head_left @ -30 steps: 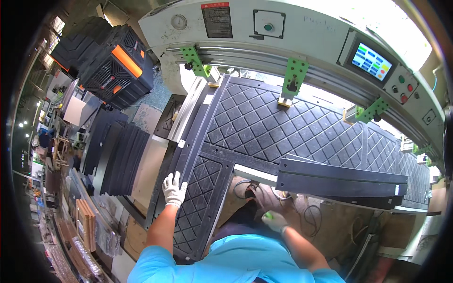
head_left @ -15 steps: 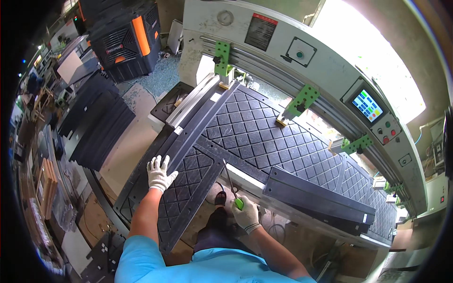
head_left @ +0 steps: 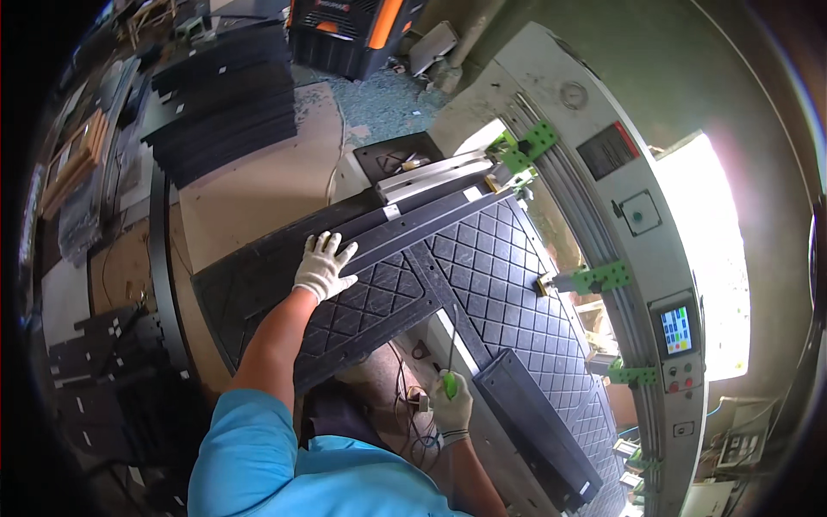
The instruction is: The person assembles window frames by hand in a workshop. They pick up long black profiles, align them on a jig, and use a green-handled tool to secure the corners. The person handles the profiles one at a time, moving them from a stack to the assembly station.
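My left hand (head_left: 323,268), in a pale work glove, lies with fingers spread on a long dark panel strip (head_left: 366,246) at the left of the black work table (head_left: 491,276), which has a diamond groove pattern. My right hand (head_left: 451,409), gloved as well, is closed around the green handle of a screwdriver-like tool (head_left: 450,383) with a long thin shaft. The shaft points away from me, across the table's near edge. To the right of that hand rests a stack of long black panels (head_left: 538,426).
A grey machine beam (head_left: 603,185) with green clamp brackets (head_left: 603,277) and a lit control screen (head_left: 677,330) spans the table's far side. Stacks of dark panels (head_left: 228,103) stand at the left, near a black and orange case (head_left: 345,39). Cables (head_left: 401,388) hang below the table edge.
My view has turned, so the table and machine appear rotated clockwise. The left hand still rests on the strip, and the right still grips the green-handled tool.
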`<state>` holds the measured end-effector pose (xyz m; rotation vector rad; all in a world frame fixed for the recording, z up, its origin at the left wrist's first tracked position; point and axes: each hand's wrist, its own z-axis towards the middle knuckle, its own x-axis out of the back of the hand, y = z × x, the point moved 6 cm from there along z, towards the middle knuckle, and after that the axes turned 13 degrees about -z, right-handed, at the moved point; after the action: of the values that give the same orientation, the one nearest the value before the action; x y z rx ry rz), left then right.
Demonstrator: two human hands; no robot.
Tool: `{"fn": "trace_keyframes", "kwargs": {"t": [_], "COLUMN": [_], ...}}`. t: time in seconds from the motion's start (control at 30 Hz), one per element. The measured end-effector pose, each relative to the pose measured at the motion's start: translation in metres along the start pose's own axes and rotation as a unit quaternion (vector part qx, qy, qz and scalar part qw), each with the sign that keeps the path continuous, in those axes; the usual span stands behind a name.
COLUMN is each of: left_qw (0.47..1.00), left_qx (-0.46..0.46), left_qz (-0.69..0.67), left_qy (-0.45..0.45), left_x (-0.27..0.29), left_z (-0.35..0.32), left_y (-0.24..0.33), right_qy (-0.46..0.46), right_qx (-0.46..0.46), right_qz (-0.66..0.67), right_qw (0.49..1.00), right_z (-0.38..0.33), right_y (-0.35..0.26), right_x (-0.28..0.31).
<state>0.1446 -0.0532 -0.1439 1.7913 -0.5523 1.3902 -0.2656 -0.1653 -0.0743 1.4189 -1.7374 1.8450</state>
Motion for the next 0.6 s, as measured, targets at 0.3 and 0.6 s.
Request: {"fn": "trace_keyframes", "kwargs": {"t": [0.3,0.6], "left_qw": [0.999,0.999], "left_qx": [-0.006,-0.010], "left_qz": [-0.032,-0.048], "left_qy": [-0.005,0.007], "left_x": [-0.003,-0.006], "left_z": [0.000,0.003], "left_y": [-0.012,-0.018], "right_qy": [0.018,0.118], "right_qx": [0.053,0.042], "right_qz": [-0.084,-0.115], "right_qw": [0.995,0.985], "right_z": [0.014,0.057], "right_y": [-0.061,-0.082], "right_x": [-0.003,0.004]}}
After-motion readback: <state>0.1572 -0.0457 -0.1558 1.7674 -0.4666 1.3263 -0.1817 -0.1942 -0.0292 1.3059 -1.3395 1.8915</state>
